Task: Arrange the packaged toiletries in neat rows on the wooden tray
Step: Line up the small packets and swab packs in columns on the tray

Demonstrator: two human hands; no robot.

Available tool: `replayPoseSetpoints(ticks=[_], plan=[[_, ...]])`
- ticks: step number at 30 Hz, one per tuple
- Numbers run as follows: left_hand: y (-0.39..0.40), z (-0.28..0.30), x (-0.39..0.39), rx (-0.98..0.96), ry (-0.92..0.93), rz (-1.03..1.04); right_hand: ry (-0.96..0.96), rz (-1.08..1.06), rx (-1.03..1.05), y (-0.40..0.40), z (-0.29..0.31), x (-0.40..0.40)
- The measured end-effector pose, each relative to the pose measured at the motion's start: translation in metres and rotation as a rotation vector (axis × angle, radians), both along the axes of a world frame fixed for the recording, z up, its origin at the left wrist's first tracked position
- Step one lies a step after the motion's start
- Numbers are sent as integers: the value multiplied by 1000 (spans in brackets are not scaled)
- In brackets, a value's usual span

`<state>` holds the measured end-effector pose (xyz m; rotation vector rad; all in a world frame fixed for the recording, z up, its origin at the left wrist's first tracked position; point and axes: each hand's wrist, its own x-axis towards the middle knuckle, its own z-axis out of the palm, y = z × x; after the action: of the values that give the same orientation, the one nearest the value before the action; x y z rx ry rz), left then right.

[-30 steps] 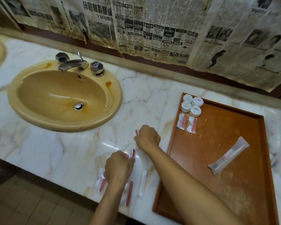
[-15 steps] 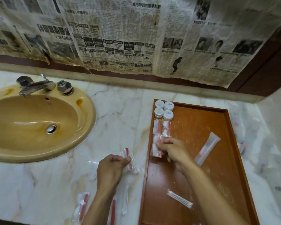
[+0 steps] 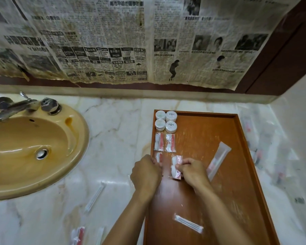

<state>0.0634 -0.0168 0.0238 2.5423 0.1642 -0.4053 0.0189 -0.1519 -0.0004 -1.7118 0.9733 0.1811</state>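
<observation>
- Head view, nearest first: a slim clear packet (image 3: 188, 223) lay loose on the wooden tray (image 3: 249, 174) at its near end, aslant, in no row yet.
- Off the tray's left edge, more packets lay scattered on the marble counter (image 3: 113, 138), one long and thin (image 3: 95, 197), one with red in it (image 3: 79, 235) at the counter's near edge.
- Further up the tray, the left hand (image 3: 146, 174) had its fingers curled at a red-and-white sachet (image 3: 158, 157) by the tray's left rim; the fingertips were hidden, so I could not tell if they pinched it.
- Just beside it, the right hand (image 3: 193, 171) pinched a second sachet (image 3: 176, 167) by its edge, lining it up under the pair above.
- These sachets looked light, soft and slippery in their film; I would take them by the sealed edges and press them flat.
- A long tube packet (image 3: 217, 160) lay diagonal right of the hands.
- Beyond, two sachets (image 3: 164, 142) sat side by side, and four round white tubs (image 3: 166, 121) filled the tray's far left corner.
</observation>
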Motion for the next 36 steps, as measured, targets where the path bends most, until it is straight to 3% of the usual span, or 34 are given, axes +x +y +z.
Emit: replayPoseSetpoints(ticks=[12,19,36], plan=[[-13,-12,0,371,-226,-327,77,75,-240,6,-13,12],[-8,-25,-5,412,-390,-398,128,101,-347,10,-18,14],[2,-52,0,281,-383,-367,116,78,-455,18,-20,17]])
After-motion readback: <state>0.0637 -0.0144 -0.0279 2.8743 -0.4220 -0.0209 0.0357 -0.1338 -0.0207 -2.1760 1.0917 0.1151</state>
